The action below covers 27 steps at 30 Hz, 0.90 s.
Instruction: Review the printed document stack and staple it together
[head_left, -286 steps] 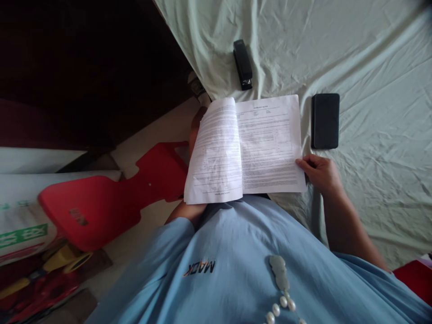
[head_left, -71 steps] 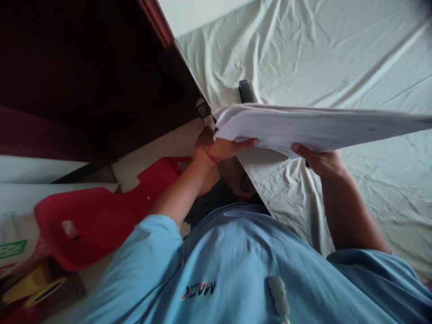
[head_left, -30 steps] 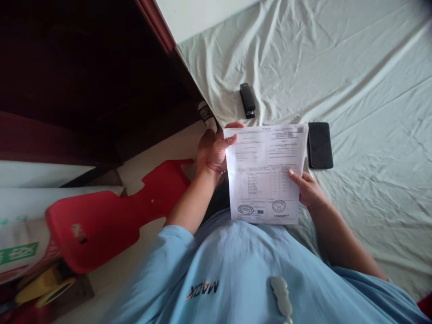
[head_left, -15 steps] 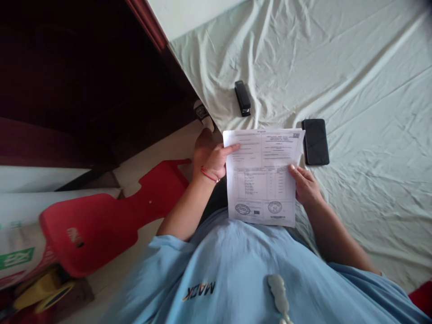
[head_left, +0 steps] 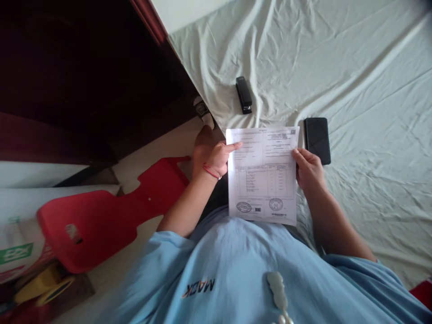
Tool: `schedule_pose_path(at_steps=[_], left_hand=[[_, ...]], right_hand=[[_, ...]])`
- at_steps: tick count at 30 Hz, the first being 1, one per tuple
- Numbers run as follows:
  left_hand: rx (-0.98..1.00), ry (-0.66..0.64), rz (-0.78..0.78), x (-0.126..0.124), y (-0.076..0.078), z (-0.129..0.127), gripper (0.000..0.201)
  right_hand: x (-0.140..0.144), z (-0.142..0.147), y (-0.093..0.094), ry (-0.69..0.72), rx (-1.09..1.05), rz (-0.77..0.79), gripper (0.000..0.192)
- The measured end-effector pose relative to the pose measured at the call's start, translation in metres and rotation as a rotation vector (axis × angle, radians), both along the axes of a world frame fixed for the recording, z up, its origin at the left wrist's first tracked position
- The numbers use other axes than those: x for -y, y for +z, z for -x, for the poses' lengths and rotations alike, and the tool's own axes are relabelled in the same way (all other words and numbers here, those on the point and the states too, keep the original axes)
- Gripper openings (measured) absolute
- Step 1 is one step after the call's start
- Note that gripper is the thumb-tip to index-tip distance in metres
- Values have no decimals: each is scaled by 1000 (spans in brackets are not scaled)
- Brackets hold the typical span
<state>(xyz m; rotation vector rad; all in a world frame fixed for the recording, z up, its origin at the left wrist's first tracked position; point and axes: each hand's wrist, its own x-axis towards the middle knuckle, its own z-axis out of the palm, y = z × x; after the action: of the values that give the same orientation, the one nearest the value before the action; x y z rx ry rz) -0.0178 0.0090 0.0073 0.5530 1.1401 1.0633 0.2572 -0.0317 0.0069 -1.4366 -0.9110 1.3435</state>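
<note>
On blue shirt (head_left: 236,270), reversed "MACK"; stamped papers (head_left: 262,175) unreadable.

The stack of white printed paper sheets (head_left: 262,175) is held above the near edge of the bed with the pale wrinkled sheet (head_left: 354,81), the left hand (head_left: 216,155) on its left edge and the right hand (head_left: 308,168) on its right. Beyond it on the bed lies the black stapler (head_left: 243,94); the black smartphone (head_left: 317,139) lies just right of the sheets' top corner. The red plastic chair (head_left: 101,216) stands on the floor to the left.
</note>
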Motion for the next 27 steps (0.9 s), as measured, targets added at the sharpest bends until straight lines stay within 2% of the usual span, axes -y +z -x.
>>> schedule_pose_path(at_steps=[6,9,16,21,27], left_hand=[[11,-64,-5,-1,-1,-1,42],[16,-29,-30,2,2,-1,43],[23,-20,-47,7,4,0,49],[83,-70,-53,5,3,-1,50],[68,-58,-66,3,3,1,46]], right_hand=[[-16,-2,1,-53,41,-75,42],[-21,-2,1,-26,31,-102,40],[-14,4,3,42,51,-109,41],[-11,4,4,64,91,-110,40],[-13,-2,8,84,31,-98,39]])
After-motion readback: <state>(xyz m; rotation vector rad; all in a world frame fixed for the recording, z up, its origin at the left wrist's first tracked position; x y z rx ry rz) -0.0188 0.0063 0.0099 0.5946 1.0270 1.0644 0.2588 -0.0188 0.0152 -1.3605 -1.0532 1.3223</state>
